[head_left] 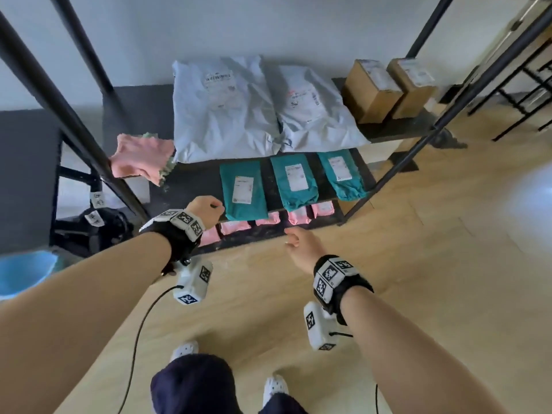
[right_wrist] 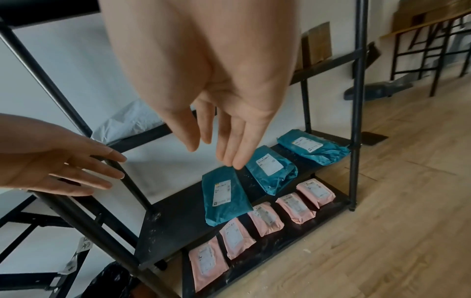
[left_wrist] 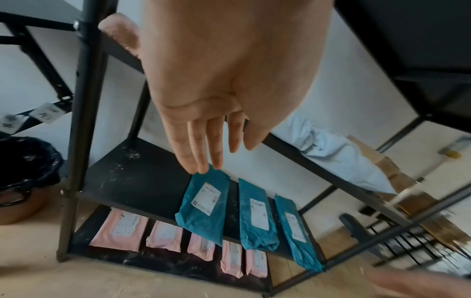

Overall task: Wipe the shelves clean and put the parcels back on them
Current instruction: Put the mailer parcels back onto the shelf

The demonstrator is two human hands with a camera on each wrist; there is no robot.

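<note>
- Three crinkled teal plastic mailers point(right_wrist: 225, 198) with white labels lie flat on the black middle shelf point(right_wrist: 173, 223), which is flecked with pale dust.
- Five soft pink pouches point(right_wrist: 265, 219) lie in a row on the bottom shelf.
- Two puffy grey poly bags point(head_left: 227, 109), two cardboard boxes point(head_left: 373, 91) and a pink fuzzy cloth point(head_left: 140, 156) sit on the upper shelf.
- The left hand point(right_wrist: 58, 163) and the right hand point(right_wrist: 216, 113) hang over the shelves with fingers straight, holding nothing.

Black-lined bin point(left_wrist: 25, 163), blue tub point(head_left: 24, 273), wood floor point(head_left: 418, 294)
</note>
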